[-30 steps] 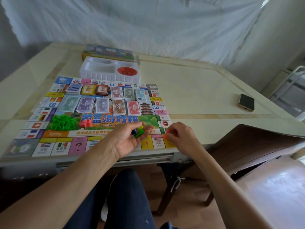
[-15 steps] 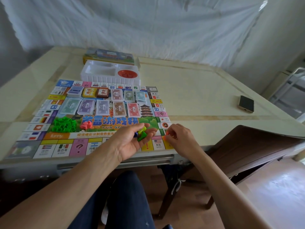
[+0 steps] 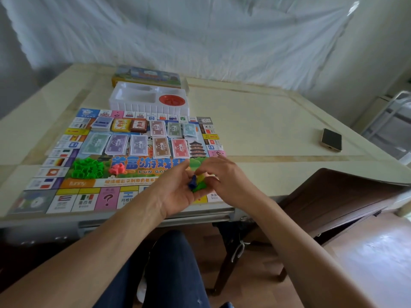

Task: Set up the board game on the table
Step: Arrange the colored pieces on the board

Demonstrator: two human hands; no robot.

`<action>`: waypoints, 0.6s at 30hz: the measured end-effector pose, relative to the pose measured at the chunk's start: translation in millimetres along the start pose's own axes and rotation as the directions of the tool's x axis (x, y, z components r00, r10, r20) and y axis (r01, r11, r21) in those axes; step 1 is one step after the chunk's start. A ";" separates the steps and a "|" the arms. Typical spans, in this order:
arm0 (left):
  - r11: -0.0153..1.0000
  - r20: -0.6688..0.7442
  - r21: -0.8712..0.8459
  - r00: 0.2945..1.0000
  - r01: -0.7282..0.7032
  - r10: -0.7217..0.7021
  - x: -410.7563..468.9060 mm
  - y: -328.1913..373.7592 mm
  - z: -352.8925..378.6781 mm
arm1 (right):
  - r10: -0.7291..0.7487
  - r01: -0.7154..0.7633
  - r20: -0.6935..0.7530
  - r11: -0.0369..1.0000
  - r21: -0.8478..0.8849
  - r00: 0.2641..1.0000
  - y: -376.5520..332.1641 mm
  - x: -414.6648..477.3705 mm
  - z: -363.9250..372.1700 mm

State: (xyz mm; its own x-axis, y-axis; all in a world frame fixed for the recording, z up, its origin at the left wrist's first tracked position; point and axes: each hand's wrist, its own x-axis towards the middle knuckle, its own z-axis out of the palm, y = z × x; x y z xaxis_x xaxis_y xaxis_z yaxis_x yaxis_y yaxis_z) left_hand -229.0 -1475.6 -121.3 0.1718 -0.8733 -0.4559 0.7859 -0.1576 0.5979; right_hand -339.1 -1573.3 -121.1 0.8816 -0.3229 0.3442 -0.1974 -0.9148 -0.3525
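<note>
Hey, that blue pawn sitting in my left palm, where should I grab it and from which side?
Pinch the blue pawn by its upper end, coming from above and the right with the right hand. It seems to stand up in the cupped left hand, top free, while the green piece and palm crowd its base.

The left grip [image 3: 175,194] and right grip [image 3: 224,176] hide the board's [image 3: 106,197] near right squares, and the blue and green pieces [image 3: 195,185] between them show only in part. The box [image 3: 146,73] behind the white tray [image 3: 146,106] is blurred, its lower part hidden.
</note>
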 end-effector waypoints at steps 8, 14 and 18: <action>1.000 0.071 -0.004 0.997 -0.004 0.004 0.6 0.1 -5.0 | -0.008 0.022 0.112 0.992 -0.124 0.994 -4.6 4.1 -8.3; 0.999 0.072 -0.038 0.997 0.010 -0.008 -0.6 1.3 -4.2 | 0.332 -0.316 -0.072 0.932 0.175 0.940 5.3 -4.5 -20.9; 0.998 0.026 -0.066 0.999 -0.019 0.021 3.0 3.4 -10.9 | 0.613 -0.492 -0.195 0.754 0.435 0.766 35.6 -22.9 -23.8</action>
State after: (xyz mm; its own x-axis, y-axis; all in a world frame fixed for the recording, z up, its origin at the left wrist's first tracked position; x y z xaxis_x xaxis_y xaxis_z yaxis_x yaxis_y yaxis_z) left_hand -219.3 -1473.7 -127.8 0.1725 -0.8880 -0.4262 0.8202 -0.1100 0.5613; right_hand -376.5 -1604.2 -120.8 0.4703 -0.8552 0.2177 -0.3963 -0.4251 -0.8138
